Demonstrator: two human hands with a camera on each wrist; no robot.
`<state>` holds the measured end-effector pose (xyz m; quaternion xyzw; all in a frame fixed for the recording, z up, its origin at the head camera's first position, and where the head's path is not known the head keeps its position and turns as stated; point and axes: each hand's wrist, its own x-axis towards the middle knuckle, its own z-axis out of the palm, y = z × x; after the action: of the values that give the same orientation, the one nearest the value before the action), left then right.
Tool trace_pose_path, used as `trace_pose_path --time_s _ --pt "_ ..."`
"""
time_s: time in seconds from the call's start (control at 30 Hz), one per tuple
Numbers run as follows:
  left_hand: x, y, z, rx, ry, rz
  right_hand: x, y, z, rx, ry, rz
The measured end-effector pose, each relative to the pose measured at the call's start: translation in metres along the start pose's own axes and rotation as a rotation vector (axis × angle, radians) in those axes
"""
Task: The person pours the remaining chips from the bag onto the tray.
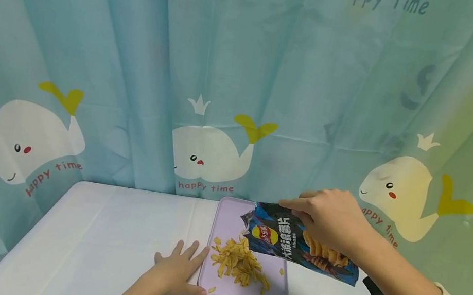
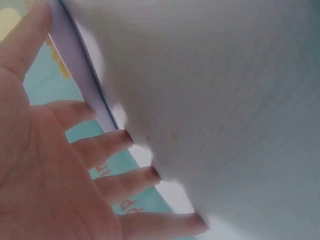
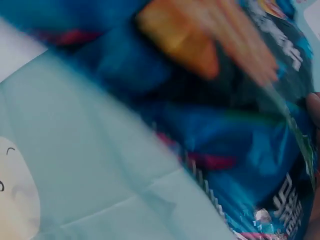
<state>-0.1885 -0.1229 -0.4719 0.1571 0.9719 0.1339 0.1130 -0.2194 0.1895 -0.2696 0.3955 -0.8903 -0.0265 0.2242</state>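
Note:
In the head view a dark blue potato chip bag (image 1: 292, 237) is tipped sideways over a lilac tray (image 1: 230, 214), its torn end facing left. My right hand (image 1: 330, 218) grips the bag along its upper edge. The bag fills much of the right wrist view, where it is blurred. A heap of yellow chips (image 1: 239, 263) lies on the tray, below the bag's torn end. My left hand (image 1: 177, 269) is spread with straight fingers at the tray's left edge, thumb and fingertips by the rim. The left wrist view shows the palm beside the tray's side wall (image 2: 80, 60).
The tray sits on a white table (image 1: 119, 232). A few loose chips lie apart from the heap, one near the tray's right side (image 1: 282, 271). Behind the table hangs a blue-green curtain (image 1: 232, 63) with whale prints. Small crumbs (image 2: 175, 136) dot the white surface in the left wrist view.

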Motion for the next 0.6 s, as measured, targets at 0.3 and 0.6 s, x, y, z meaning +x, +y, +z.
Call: trace_pose_path --time_s 0.3,0.6 --pt "-0.001 -0.002 -0.001 -0.001 0.003 0.003 -0.01 0.009 0.004 0.034 0.054 0.086" --pt "-0.002 -0.001 -0.003 -0.008 -0.006 0.009 -0.065 0.036 0.017 0.255 0.267 0.263"
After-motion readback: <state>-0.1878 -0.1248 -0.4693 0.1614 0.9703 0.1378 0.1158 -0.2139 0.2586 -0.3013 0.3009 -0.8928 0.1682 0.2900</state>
